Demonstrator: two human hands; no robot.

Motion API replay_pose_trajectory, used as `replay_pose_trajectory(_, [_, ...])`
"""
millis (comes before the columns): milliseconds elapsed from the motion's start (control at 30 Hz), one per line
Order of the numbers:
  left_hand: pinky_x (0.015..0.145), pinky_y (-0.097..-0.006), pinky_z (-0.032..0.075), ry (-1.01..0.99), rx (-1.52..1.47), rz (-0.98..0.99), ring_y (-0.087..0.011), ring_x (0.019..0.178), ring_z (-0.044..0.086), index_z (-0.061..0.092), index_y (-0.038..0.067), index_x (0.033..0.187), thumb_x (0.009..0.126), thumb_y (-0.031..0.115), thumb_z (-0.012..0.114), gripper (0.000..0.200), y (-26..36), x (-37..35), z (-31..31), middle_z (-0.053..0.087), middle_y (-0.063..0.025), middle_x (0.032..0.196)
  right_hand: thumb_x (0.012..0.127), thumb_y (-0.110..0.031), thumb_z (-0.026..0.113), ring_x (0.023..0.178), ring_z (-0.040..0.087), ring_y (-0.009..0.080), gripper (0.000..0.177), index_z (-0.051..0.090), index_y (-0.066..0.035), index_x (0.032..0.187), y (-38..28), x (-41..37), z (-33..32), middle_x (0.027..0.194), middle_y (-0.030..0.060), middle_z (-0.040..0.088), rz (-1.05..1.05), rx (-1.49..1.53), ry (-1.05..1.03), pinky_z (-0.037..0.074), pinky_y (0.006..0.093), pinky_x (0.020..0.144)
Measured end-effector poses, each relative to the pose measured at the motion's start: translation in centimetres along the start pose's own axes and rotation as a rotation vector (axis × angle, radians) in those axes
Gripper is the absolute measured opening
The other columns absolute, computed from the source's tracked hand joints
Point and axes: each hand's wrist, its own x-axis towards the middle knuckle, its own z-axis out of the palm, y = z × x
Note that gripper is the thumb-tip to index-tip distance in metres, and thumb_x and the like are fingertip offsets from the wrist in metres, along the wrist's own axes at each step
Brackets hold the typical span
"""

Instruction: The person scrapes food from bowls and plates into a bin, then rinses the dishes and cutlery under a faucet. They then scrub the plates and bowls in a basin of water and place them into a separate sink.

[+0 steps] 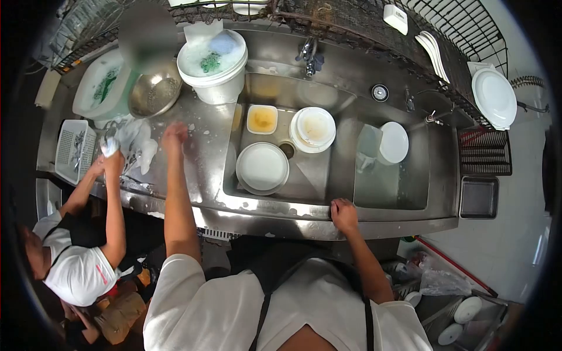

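My left hand (pixel 174 138) reaches out over the wet steel counter (pixel 205 152) left of the sink, fingers loosely curled, nothing visible in it. My right hand (pixel 343 214) rests on the front rim of the sink (pixel 281 207), gripping the edge. In the left basin lie a white plate (pixel 262 167), a stack of white plates (pixel 314 128) and a square dish with yellow residue (pixel 261 119). A white plate (pixel 393 142) leans in the right basin.
A white bucket of soapy water with sponges (pixel 213 64) and a steel bowl (pixel 154 93) stand at the back left. A co-worker on the left holds a cloth (pixel 111 146) near a cutlery basket (pixel 73 149). White plates (pixel 494 96) sit in the rack at right.
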Motion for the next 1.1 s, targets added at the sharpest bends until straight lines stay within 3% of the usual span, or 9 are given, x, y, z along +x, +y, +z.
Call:
replay_pose_trajectory(33, [0.077, -0.0331, 0.054, -0.034, 0.047, 0.049, -0.023, 0.094, 0.067, 0.066, 0.001, 0.112, 0.098, 0.03, 0.059, 0.033, -1.9, 0.4, 0.1, 0.071, -0.0131, 0.108, 0.087, -0.014, 0.059, 0.085, 0.063, 0.0385, 0.015, 0.067, -0.001, 0.084, 0.1, 0.1, 0.1, 0.088, 0.0167, 0.068, -0.007, -0.015, 0.0, 0.051, 0.0477, 0.079])
replay_pose_trajectory(233, [0.099, -0.0457, 0.043, 0.051, 0.92, 0.722, -0.0342, 0.113, 0.057, 0.067, 0.003, 0.112, 0.09, 0.02, 0.064, 0.029, -3.6, -6.1, 4.1, 0.062, -0.0184, 0.12, 0.089, -0.014, 0.059, 0.084, 0.063, 0.0396, 0.016, 0.067, -0.001, 0.085, -0.5, 0.5, -0.1, 0.087, 0.0175, 0.068, 0.008, -0.035, -0.041, 0.051, 0.0483, 0.079])
replay_pose_trajectory(333, [0.104, -0.0475, 0.039, 0.017, 1.017, 0.798, -0.0386, 0.122, 0.049, 0.066, 0.004, 0.114, 0.086, 0.017, 0.066, 0.031, -2.6, -8.0, 6.0, 0.055, -0.0206, 0.13, 0.091, -0.015, 0.058, 0.085, 0.063, 0.0399, 0.018, 0.066, 0.001, 0.087, -0.6, 0.7, -0.2, 0.088, 0.019, 0.067, 0.003, -0.036, -0.055, 0.05, 0.048, 0.079])
replay_pose_trajectory(467, [0.106, -0.0495, 0.037, -0.016, 1.127, 0.796, -0.04, 0.126, 0.047, 0.06, 0.003, 0.123, 0.087, 0.021, 0.065, 0.041, -1.8, -8.3, 6.4, 0.051, -0.0212, 0.136, 0.091, -0.014, 0.057, 0.087, 0.062, 0.0404, 0.018, 0.066, 0.001, 0.089, -1.1, 1.0, -0.2, 0.09, 0.0201, 0.067, 0.0, -0.041, -0.074, 0.05, 0.0481, 0.079])
replay_pose_trajectory(633, [0.105, -0.0526, 0.037, -0.058, 1.162, 0.809, -0.0408, 0.127, 0.047, 0.059, -0.001, 0.118, 0.083, 0.023, 0.065, 0.043, -4.4, -6.8, 5.8, 0.053, -0.0267, 0.133, 0.092, -0.017, 0.055, 0.085, 0.06, 0.042, 0.021, 0.067, 0.0, 0.091, -0.5, 0.4, -0.3, 0.09, 0.0219, 0.065, 0.02, -0.077, -0.175, 0.048, 0.0498, 0.078])
replay_pose_trajectory(700, [0.107, -0.0512, 0.037, 0.049, 1.343, 0.811, -0.0377, 0.13, 0.046, 0.06, 0.0, 0.12, 0.084, 0.026, 0.062, 0.044, -6.9, -5.7, 5.5, 0.056, -0.0206, 0.132, 0.091, -0.018, 0.053, 0.078, 0.058, 0.0419, 0.024, 0.063, 0.001, 0.08, 0.1, -0.1, 1.1, 0.081, 0.022, 0.061, -0.019, -0.019, -0.078, 0.045, 0.0518, 0.072])
replay_pose_trajectory(800, [0.109, -0.0496, 0.036, -0.005, 1.226, 0.645, -0.0384, 0.133, 0.044, 0.055, 0.003, 0.128, 0.086, 0.027, 0.061, 0.049, -5.2, -6.8, 5.4, 0.048, -0.0225, 0.141, 0.092, -0.018, 0.052, 0.077, 0.056, 0.0435, 0.025, 0.061, 0.002, 0.079, 0.6, 0.0, 1.3, 0.08, 0.0218, 0.06, 0.025, 0.015, -0.139, 0.044, 0.051, 0.07])
replay_pose_trajectory(900, [0.111, -0.0486, 0.035, 0.002, 1.189, 0.759, -0.0387, 0.133, 0.043, 0.053, 0.002, 0.13, 0.089, 0.031, 0.061, 0.051, -4.5, -8.6, 4.7, 0.044, -0.0212, 0.144, 0.092, -0.02, 0.052, 0.079, 0.057, 0.0437, 0.026, 0.06, 0.002, 0.08, 1.9, 0.2, 2.6, 0.081, 0.0219, 0.061, -0.064, -0.067, -0.083, 0.044, 0.0523, 0.07])
replay_pose_trajectory(1100, [0.11, -0.0458, 0.037, -0.26, 1.206, 0.706, -0.0366, 0.13, 0.047, 0.057, 0.002, 0.126, 0.09, 0.029, 0.061, 0.045, -2.9, -16.6, 1.9, 0.048, -0.0211, 0.14, 0.093, -0.02, 0.051, 0.082, 0.06, 0.0435, 0.026, 0.064, 0.002, 0.088, 1.7, -0.3, 1.2, 0.088, 0.0215, 0.063, -0.069, -0.058, -0.158, 0.046, 0.0513, 0.072])
